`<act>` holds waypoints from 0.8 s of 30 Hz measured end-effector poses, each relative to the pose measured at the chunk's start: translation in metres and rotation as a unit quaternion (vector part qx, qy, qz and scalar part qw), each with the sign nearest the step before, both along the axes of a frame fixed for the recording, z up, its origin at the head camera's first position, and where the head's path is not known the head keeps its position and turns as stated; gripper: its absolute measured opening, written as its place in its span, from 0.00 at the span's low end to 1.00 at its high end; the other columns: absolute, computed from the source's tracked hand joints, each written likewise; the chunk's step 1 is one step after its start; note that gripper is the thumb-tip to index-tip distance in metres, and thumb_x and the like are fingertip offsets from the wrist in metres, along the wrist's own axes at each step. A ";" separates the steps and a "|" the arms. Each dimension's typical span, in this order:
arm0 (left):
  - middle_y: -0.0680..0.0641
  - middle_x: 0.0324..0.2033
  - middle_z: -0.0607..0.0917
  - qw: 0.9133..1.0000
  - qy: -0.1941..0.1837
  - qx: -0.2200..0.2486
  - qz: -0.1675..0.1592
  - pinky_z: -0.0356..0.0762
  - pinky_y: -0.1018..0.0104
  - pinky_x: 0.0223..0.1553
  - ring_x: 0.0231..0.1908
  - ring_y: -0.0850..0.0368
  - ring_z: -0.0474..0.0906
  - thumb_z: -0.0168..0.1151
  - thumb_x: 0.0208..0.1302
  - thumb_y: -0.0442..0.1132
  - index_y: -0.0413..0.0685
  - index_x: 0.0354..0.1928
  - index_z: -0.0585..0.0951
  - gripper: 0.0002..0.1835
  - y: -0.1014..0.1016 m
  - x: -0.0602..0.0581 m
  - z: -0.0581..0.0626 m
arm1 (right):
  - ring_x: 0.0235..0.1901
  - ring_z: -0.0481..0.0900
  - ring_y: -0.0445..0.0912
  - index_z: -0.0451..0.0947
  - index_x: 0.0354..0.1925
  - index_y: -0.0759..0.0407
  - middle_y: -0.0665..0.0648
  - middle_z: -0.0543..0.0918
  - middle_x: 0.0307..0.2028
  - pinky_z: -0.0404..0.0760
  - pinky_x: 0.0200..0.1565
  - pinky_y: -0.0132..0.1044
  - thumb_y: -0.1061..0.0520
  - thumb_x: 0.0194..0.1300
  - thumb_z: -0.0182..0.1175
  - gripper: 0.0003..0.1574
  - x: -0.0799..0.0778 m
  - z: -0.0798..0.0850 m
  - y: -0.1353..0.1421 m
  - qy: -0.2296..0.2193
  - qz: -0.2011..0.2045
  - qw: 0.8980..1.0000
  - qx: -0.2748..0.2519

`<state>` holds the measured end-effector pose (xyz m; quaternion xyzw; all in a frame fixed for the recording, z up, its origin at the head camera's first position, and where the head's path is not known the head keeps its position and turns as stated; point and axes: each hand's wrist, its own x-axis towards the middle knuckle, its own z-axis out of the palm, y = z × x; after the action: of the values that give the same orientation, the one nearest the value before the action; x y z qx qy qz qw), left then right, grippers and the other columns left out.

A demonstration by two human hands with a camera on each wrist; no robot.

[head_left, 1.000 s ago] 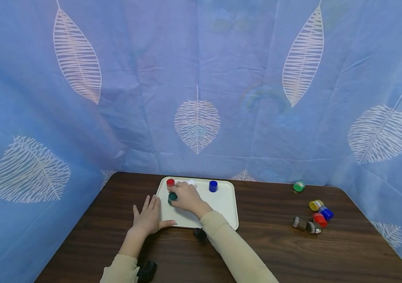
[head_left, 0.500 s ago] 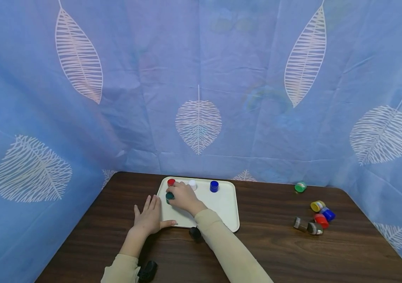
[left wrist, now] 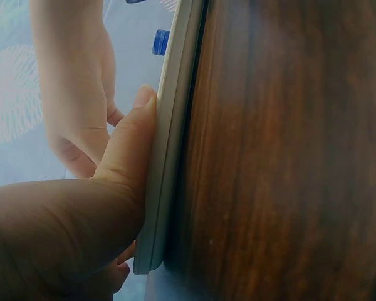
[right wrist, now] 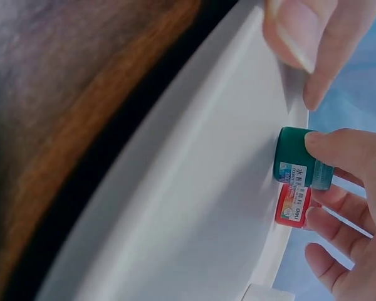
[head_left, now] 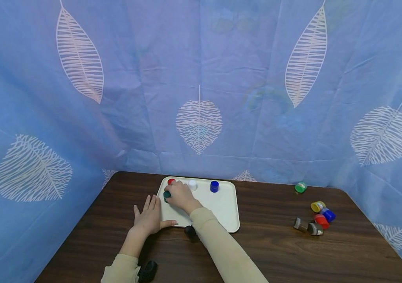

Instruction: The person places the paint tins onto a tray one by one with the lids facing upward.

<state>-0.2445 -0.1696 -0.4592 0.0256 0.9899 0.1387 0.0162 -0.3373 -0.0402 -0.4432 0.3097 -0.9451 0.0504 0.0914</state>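
Note:
A green paint jar [right wrist: 291,153] with a printed label is pinched between the thumb and fingers of my right hand [head_left: 182,195], its base right at the surface of the white tray [head_left: 222,212]. Just behind it on the tray stands a red paint jar [right wrist: 292,205], partly covered by my fingers in the head view. A white jar [head_left: 192,185] and a blue jar [head_left: 214,186] stand along the tray's back. My left hand [head_left: 147,221] rests at the tray's front left corner, fingers spread, thumb [left wrist: 128,141] along the front rim.
On the right of the dark wooden table [head_left: 264,243] lie several more jars: green [head_left: 300,187], yellow [head_left: 317,206], blue [head_left: 327,214], red [head_left: 321,221] and dark ones [head_left: 315,228]. A blue leaf-print curtain [head_left: 151,98] hangs behind and at both sides.
My right hand has shifted the green paint jar to the left and slightly back on the tray, uncovering the white jar. My left hand has stayed in place.

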 end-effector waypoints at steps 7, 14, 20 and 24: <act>0.33 0.75 0.54 1.000 -0.007 -0.004 0.003 0.41 0.21 0.64 0.75 0.35 0.45 0.59 0.50 0.76 0.34 0.74 0.54 0.63 0.001 -0.001 0.000 | 0.50 0.79 0.48 0.78 0.59 0.44 0.51 0.81 0.54 0.80 0.46 0.43 0.45 0.60 0.67 0.28 0.004 0.003 0.003 -0.006 -0.013 1.000 -0.001; 0.33 0.74 0.54 1.000 -0.003 -0.007 0.003 0.42 0.21 0.64 0.75 0.35 0.46 0.59 0.50 0.76 0.34 0.74 0.55 0.63 0.001 -0.002 0.001 | 0.49 0.79 0.48 0.79 0.57 0.44 0.50 0.82 0.50 0.79 0.45 0.43 0.44 0.58 0.69 0.28 0.011 0.011 0.018 0.001 -0.011 0.999 -0.036; 0.34 0.75 0.54 1.000 -0.001 -0.011 0.001 0.42 0.21 0.64 0.75 0.35 0.45 0.59 0.50 0.76 0.36 0.74 0.56 0.62 0.000 -0.004 -0.004 | 0.48 0.77 0.48 0.79 0.58 0.46 0.51 0.82 0.49 0.78 0.44 0.43 0.44 0.59 0.69 0.29 0.019 0.019 0.035 0.000 -0.001 0.998 -0.058; 0.34 0.75 0.54 1.000 -0.001 -0.007 -0.001 0.41 0.21 0.64 0.76 0.35 0.45 0.59 0.50 0.76 0.36 0.74 0.56 0.61 0.001 -0.004 -0.007 | 0.51 0.77 0.49 0.78 0.59 0.47 0.52 0.82 0.50 0.79 0.46 0.45 0.45 0.59 0.68 0.30 0.024 0.024 0.049 -0.001 -0.003 0.998 -0.064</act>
<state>-0.2488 -0.1689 -0.4663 0.0262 0.9907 0.1321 0.0177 -0.3130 0.0088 -0.4193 0.3008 -0.9407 0.1112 0.1107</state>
